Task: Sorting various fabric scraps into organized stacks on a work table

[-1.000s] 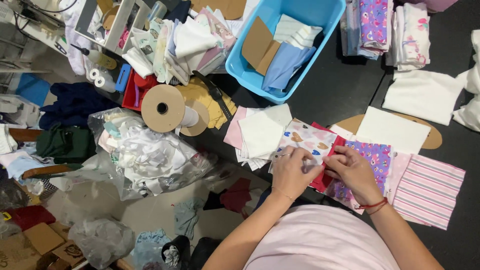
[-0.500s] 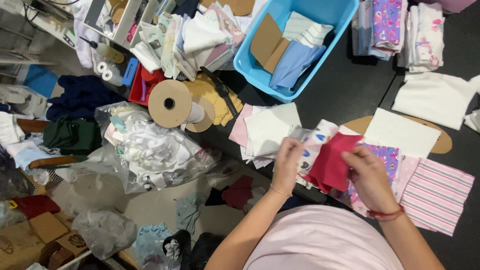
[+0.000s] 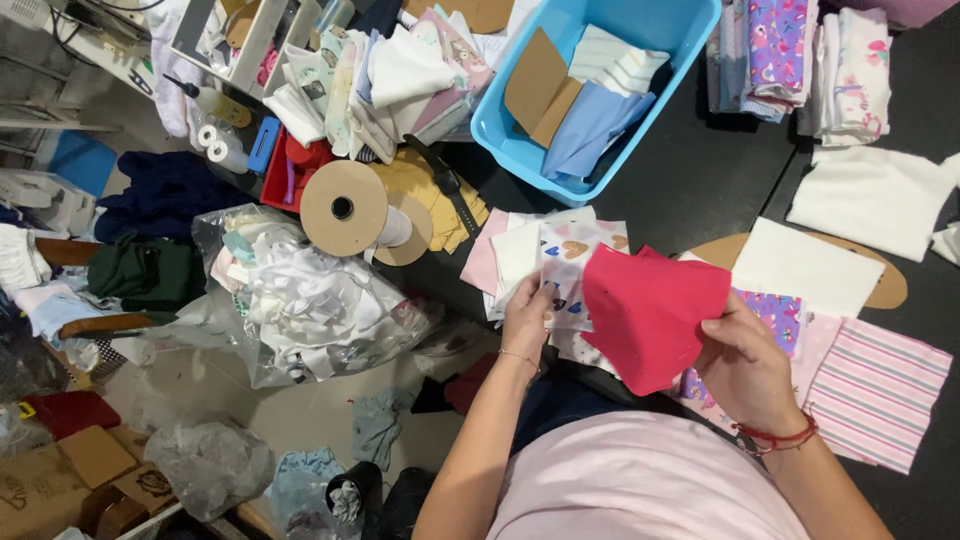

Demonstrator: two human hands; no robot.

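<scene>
A person sorts cut fabric at a crowded black worktable (image 3: 680,190) — the right hand (image 3: 745,365) grips a red fabric piece (image 3: 650,315) by its edge, fingers pinched closed on the cloth and lifting it clear of the pile. The left hand (image 3: 527,320) presses flat, fingers spread and holding nothing, on a heart-print piece (image 3: 570,265) lying on top of a small stack of pale pieces at the table's near edge.

The step in hand looks like separating one piece from the stack; the next move would seem to call for a free spot to lay the red piece down, with the left hand keeping the stack from sliding.

By count: one red piece in the air, one blue plastic bin (image 3: 500,130) holding folded cloth and two cardboard pieces, one large roll of tape (image 3: 343,208) beside a second smaller roll, one striped piece (image 3: 880,390) and one purple print piece (image 3: 775,315) just right of the hands, and one clear bag of white scraps (image 3: 310,300) beyond the table's left edge.
</scene>
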